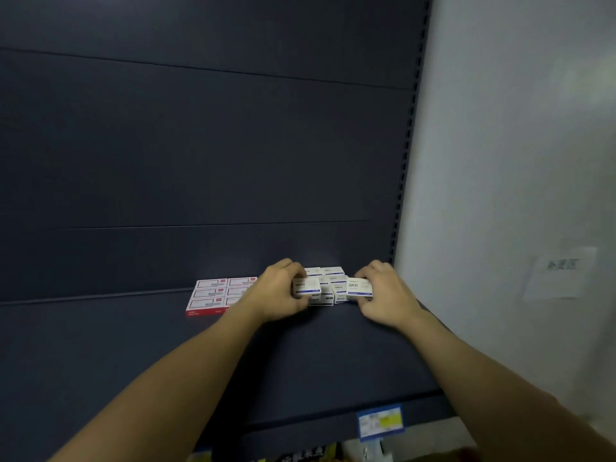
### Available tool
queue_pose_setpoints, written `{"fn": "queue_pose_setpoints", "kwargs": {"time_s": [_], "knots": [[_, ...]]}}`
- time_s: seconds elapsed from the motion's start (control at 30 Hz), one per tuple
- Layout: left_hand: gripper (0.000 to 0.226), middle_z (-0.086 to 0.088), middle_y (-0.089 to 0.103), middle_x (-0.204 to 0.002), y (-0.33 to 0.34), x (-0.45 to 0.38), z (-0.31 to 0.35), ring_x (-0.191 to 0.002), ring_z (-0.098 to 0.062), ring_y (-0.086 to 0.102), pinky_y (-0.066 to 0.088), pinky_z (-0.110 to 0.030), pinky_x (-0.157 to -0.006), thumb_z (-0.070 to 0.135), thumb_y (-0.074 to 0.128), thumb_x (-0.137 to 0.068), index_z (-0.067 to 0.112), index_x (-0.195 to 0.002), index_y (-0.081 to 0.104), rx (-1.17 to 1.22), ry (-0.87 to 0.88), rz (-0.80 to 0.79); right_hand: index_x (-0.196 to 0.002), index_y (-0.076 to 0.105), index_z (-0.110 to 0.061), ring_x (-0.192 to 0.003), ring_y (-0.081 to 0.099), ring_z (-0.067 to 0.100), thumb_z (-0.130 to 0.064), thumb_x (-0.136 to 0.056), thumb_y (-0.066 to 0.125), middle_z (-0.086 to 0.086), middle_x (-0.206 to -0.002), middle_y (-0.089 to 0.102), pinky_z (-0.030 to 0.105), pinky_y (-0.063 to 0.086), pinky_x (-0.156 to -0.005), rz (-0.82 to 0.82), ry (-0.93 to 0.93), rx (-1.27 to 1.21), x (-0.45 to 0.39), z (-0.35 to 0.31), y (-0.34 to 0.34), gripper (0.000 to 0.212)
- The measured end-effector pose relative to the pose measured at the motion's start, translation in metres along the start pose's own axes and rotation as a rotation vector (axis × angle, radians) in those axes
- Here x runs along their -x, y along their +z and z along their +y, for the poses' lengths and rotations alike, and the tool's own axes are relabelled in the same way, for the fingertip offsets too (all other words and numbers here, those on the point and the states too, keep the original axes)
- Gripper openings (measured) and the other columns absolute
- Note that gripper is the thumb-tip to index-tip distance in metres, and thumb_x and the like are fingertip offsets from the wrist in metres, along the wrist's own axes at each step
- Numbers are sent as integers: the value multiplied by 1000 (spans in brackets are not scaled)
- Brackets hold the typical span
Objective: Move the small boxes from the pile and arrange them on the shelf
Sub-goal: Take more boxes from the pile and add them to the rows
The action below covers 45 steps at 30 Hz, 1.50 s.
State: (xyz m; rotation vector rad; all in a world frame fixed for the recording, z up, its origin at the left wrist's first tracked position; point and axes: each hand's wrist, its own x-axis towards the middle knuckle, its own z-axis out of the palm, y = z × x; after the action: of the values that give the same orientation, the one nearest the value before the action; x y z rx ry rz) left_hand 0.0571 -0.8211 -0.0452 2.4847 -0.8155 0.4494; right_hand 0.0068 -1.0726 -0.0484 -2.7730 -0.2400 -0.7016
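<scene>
Several small white boxes with blue print point(328, 283) stand stacked at the back right of the dark shelf point(133, 345). My left hand point(281, 290) grips one white box point(306, 287) at the stack's left front. At the right front, my right hand point(383, 291) holds another white box point(359, 288). Both arms reach in from below.
A block of flat red-and-white boxes point(216, 295) lies just left of my left hand. The slotted upright point(410, 128) and a pale wall point(516, 161) bound the shelf on the right. A blue price tag point(380, 421) hangs on the shelf's front edge.
</scene>
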Motion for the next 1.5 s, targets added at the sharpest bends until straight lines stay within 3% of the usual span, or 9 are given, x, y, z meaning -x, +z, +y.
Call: {"fn": "queue_pose_setpoints", "kwargs": {"time_s": [0.13,0.4,0.53,0.67,0.9,1.07,1.23,1.4,1.5], "knots": [[46,10,52,-111,17,10,15,-103,-9,56,48,-23,-92,37,75,-77,18,-118,63,-9,-25,8,-109,66,-22,-96,47,12,-27,-77,69,-10,-101,51,29,49,-83,-5,-66,-68,-1,13,9,33],[48,10,48,-113,44,18,32,-106,-7,53,40,-16,-97,35,73,-81,16,-123,62,-10,-81,51,-119,64,-16,-101,44,8,-18,-77,68,-10,-107,50,20,43,-90,-3,-131,-191,9,32,31,43],[49,11,46,-114,53,17,35,-104,-7,53,45,-26,-99,34,71,-80,16,-124,59,6,-86,95,-124,62,-15,-106,45,10,-20,-77,66,-9,-111,47,24,45,-97,-7,-162,-222,8,36,35,47],[60,12,40,-118,56,17,34,-100,-4,53,48,-24,-94,38,73,-79,18,-131,50,15,-118,113,-126,59,-13,-105,49,7,-22,-78,68,-13,-117,38,23,48,-96,1,-180,-289,7,36,37,50],[69,9,43,-122,61,20,31,-118,-9,42,43,-25,-101,50,72,-78,19,-135,48,-58,-184,162,-129,50,-19,-103,54,7,-24,-76,74,-12,-122,36,22,50,-91,32,-136,-360,8,38,41,59],[69,8,49,-120,61,22,33,-112,-12,40,44,-29,-98,58,69,-75,19,-130,52,-122,-186,192,-127,48,-23,-90,53,-1,-23,-77,77,-15,-120,36,10,42,-79,26,-105,-380,11,37,38,58],[57,8,53,-111,57,22,36,-105,-14,43,44,-28,-89,61,61,-73,21,-114,54,-186,-227,161,-123,50,-21,-84,58,1,-18,-78,76,-13,-119,37,18,50,-76,35,-77,-385,12,37,37,53],[62,5,55,-100,55,21,36,-100,-18,48,45,-34,-85,76,35,-69,22,-91,58,-292,-324,115,-120,50,-21,-78,59,3,-14,-78,73,-12,-118,38,20,52,-73,32,-57,-376,13,36,36,49],[50,6,55,-97,56,19,33,-101,-17,48,44,-33,-83,69,42,-75,23,-87,56,-300,-280,84,-118,50,-21,-74,59,4,-14,-78,73,-13,-117,37,21,52,-70,34,-56,-381,12,35,37,46]]}}
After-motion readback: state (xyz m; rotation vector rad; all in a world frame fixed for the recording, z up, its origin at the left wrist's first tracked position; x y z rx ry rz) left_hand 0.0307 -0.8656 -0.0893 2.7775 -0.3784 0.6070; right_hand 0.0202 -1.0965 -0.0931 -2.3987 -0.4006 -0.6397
